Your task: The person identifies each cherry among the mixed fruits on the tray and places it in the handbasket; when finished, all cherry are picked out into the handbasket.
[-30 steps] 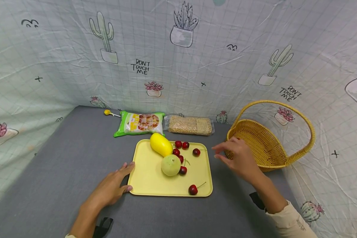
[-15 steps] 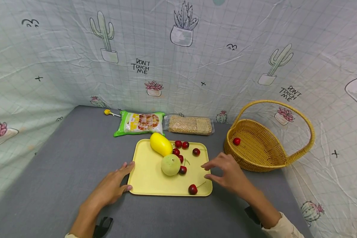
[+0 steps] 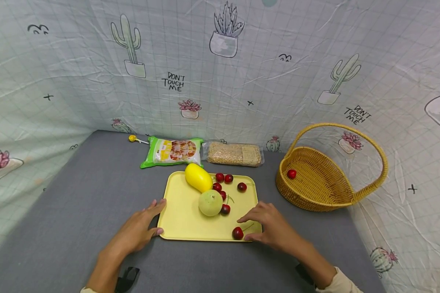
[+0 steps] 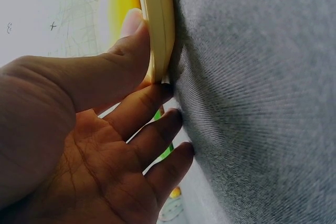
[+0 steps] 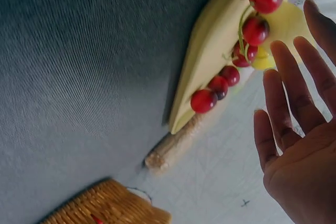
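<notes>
My left hand (image 3: 139,228) rests against the left edge of the yellow tray (image 3: 183,228); in the left wrist view its thumb (image 4: 134,27) touches the rim and the other fingers extend beside it, not wrapped round. Over the tray's front right corner is my right hand (image 3: 269,228), thumb and fingers apart around a cherry (image 3: 237,233) with a stem; no contact is plain. Several more cherries (image 3: 225,209) lie on the tray beside a round pale green fruit (image 3: 210,203) and a yellow mango-shaped fruit (image 3: 199,178).
A wicker basket (image 3: 315,201) with a tall handle stands at the right, one cherry (image 3: 291,174) inside. Behind the tray lie a green-and-white food packet (image 3: 176,151), a clear bag of grain (image 3: 234,154) and a yellow lollipop (image 3: 133,138). A patterned cloth hangs behind.
From beside the basket, my right hand has moved left and toward me to the front cherry. The cherry in the basket has come into sight. My left hand stays put.
</notes>
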Tool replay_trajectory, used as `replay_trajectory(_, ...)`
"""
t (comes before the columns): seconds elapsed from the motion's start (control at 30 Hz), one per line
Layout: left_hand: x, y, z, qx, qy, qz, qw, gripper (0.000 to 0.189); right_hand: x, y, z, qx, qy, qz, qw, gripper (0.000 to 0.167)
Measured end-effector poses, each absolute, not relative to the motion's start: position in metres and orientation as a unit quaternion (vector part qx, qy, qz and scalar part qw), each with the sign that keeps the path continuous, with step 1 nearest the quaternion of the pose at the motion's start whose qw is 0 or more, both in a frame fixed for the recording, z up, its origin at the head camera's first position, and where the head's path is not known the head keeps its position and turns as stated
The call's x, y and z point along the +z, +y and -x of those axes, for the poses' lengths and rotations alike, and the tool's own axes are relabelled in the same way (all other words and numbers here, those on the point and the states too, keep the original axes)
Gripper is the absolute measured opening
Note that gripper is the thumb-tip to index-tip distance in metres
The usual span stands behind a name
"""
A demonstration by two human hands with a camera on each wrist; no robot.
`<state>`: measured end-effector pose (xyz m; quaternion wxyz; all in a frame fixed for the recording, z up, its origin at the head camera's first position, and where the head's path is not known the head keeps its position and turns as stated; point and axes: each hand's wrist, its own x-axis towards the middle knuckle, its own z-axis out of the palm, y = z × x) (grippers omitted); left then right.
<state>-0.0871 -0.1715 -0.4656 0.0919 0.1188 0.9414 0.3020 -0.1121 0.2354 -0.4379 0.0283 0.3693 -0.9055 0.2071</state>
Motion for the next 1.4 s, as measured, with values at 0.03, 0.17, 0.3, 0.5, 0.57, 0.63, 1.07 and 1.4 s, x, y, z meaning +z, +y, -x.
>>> replay_trajectory(0.03, -0.466, -0.172, 0.087, 0.303, 0.941, -0.119, 0.092, 0.087, -0.440, 0.235, 0.112, 0.205, -0.906, -0.369, 0.024, 0.045)
replay_trajectory(0.17, -0.466, -0.172, 0.087, 0.304, 0.941, -0.116, 0.096, 0.087, -0.445, 0.232, 0.111, 0.200, -0.909, -0.365, 0.012, 0.045)
replay_trajectory(0.3, -0.467, -0.171, 0.088, 0.303, 0.941, -0.111, 0.103, 0.088, -0.449, 0.229, 0.110, 0.197, -0.912, -0.359, -0.008, 0.043)
replay_trajectory(0.5, -0.466, -0.171, 0.089, 0.301, 0.941, -0.106, 0.109, 0.089, -0.451, 0.224, 0.109, 0.194, -0.917, -0.348, -0.030, 0.040)
replay_trajectory(0.57, -0.466, -0.171, 0.088, 0.301, 0.942, -0.105, 0.109, 0.089, -0.452, 0.223, 0.109, 0.192, -0.917, -0.350, -0.028, 0.039)
replay_trajectory(0.63, -0.466, -0.170, 0.088, 0.302, 0.941, -0.105, 0.109, 0.088, -0.453, 0.222, 0.110, 0.190, -0.916, -0.352, -0.025, 0.037)
replay_trajectory(1.07, -0.466, -0.171, 0.088, 0.305, 0.940, -0.117, 0.097, 0.086, -0.455, 0.216, 0.110, 0.185, -0.919, -0.349, -0.021, 0.030)
replay_trajectory(1.4, -0.465, -0.172, 0.087, 0.308, 0.939, -0.115, 0.101, 0.086, -0.451, 0.218, 0.112, 0.205, -0.913, -0.352, 0.006, 0.033)
